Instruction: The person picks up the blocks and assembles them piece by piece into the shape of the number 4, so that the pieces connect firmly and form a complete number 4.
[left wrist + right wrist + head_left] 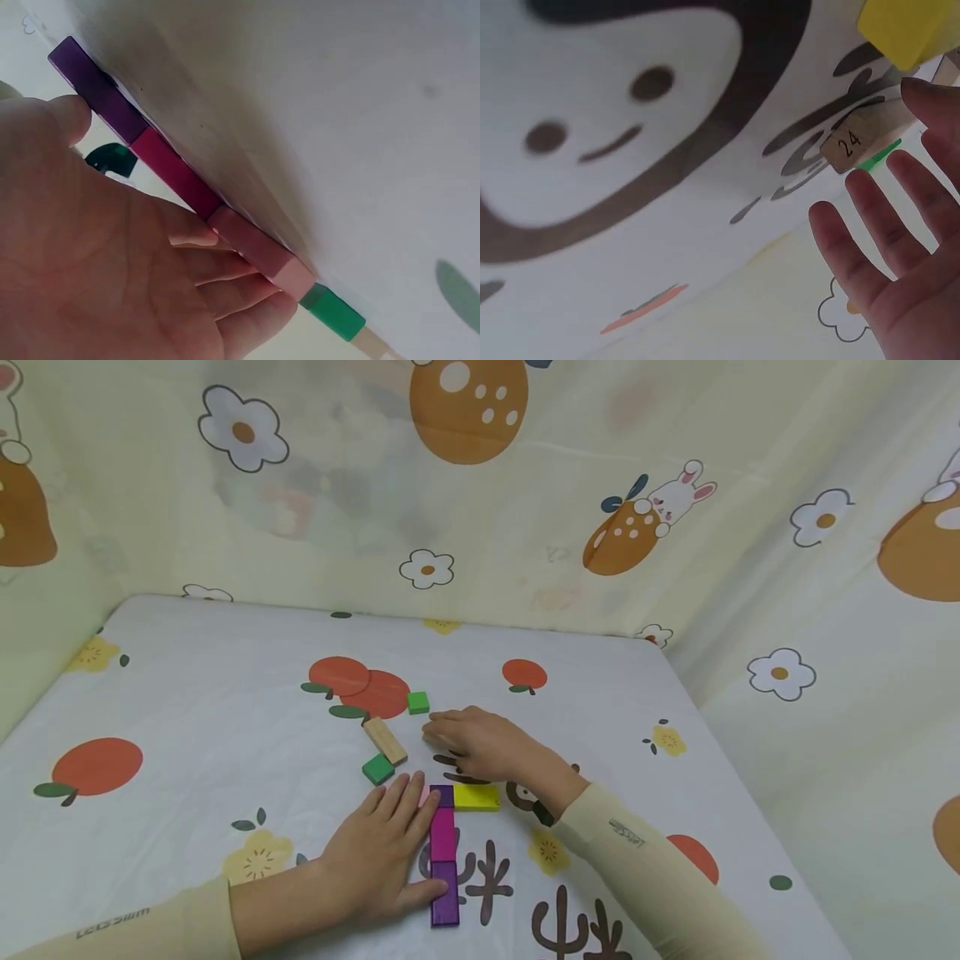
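Beside a column of wooden blocks, my left hand (378,860) lies palm down with its fingers straight, its thumb reaching onto the lower purple block (446,906). A magenta block (443,835) and a smaller purple face (442,795) continue the column. The left fingers touch a pink block (259,247), mostly hidden by that hand in the head view. A yellow block (477,797) sticks out rightward from the column's top. My right hand (487,745) hovers above it, fingers extended and holding nothing, near a light green block (417,702) and a plain wooden block (386,741).
A dark green block (378,769) lies beside the plain wooden block, just beyond the left fingertips. The white tablecloth (225,693) carries printed fruit, flowers and branches. A patterned curtain (337,527) hangs behind the table and along its sides.
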Demonstrator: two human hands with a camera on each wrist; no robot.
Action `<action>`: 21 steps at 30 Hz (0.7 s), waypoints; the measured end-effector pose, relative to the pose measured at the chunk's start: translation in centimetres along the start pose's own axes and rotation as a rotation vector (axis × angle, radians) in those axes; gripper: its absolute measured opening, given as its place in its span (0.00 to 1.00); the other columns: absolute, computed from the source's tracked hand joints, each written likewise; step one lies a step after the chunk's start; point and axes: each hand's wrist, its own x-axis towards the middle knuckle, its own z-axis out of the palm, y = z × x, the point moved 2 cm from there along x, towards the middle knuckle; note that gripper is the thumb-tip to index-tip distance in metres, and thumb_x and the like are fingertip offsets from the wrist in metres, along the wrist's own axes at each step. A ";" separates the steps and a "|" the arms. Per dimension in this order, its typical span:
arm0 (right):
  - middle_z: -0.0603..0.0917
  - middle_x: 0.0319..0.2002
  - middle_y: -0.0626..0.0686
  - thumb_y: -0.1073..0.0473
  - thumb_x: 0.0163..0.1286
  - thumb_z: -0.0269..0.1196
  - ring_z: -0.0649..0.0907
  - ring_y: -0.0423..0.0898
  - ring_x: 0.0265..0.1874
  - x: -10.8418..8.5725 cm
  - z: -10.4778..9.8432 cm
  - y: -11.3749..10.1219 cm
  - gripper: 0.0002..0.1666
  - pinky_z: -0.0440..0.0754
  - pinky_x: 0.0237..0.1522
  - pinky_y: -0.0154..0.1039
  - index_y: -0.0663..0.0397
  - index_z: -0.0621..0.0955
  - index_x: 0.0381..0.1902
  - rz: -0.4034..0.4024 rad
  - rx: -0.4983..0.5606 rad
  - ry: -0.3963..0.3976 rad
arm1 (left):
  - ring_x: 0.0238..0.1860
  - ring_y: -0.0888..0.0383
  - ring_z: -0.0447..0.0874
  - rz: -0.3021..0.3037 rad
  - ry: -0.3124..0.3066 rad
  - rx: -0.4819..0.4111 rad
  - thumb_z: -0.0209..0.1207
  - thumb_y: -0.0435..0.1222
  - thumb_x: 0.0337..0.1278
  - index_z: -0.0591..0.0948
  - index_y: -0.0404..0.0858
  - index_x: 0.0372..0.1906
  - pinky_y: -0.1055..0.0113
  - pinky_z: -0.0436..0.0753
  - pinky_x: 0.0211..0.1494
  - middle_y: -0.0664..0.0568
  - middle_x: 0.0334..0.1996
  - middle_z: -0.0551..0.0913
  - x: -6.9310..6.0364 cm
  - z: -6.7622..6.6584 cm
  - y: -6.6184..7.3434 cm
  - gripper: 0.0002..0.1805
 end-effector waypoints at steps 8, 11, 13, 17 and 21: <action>0.78 0.71 0.51 0.65 0.72 0.64 0.77 0.50 0.70 1.0 0.2 -0.5 0.29 0.72 0.74 0.48 0.45 0.79 0.70 0.021 -0.007 0.013 | 0.82 0.42 0.56 -0.002 0.008 -0.004 0.40 0.77 0.62 0.61 0.41 0.81 0.48 0.63 0.81 0.40 0.82 0.57 0.0 0.1 -0.1 0.56; 0.81 0.67 0.51 0.66 0.71 0.65 0.79 0.50 0.66 1.3 0.2 -0.6 0.27 0.77 0.70 0.46 0.46 0.81 0.67 0.040 -0.005 0.029 | 0.82 0.42 0.56 -0.003 0.010 -0.005 0.41 0.77 0.62 0.61 0.41 0.81 0.48 0.63 0.81 0.40 0.82 0.57 0.0 0.1 0.0 0.56; 0.82 0.65 0.51 0.66 0.71 0.66 0.80 0.49 0.64 1.4 0.3 -0.6 0.26 0.78 0.69 0.44 0.46 0.82 0.66 0.052 -0.002 0.036 | 0.82 0.42 0.56 -0.002 0.014 -0.003 0.41 0.77 0.62 0.61 0.41 0.81 0.49 0.63 0.81 0.40 0.82 0.57 0.0 0.1 0.0 0.56; 0.83 0.63 0.52 0.65 0.71 0.66 0.81 0.49 0.63 1.5 0.3 -0.7 0.26 0.78 0.68 0.44 0.47 0.82 0.66 0.066 0.017 0.055 | 0.82 0.43 0.56 -0.006 0.012 0.000 0.40 0.77 0.61 0.61 0.41 0.81 0.49 0.63 0.81 0.41 0.82 0.57 0.0 0.1 0.0 0.56; 0.82 0.62 0.53 0.64 0.71 0.67 0.81 0.49 0.61 1.4 0.2 -0.8 0.26 0.79 0.67 0.44 0.47 0.81 0.66 0.075 0.022 0.087 | 0.82 0.42 0.56 -0.008 0.011 -0.002 0.41 0.77 0.61 0.61 0.41 0.81 0.49 0.63 0.81 0.41 0.82 0.57 0.0 0.2 -0.1 0.56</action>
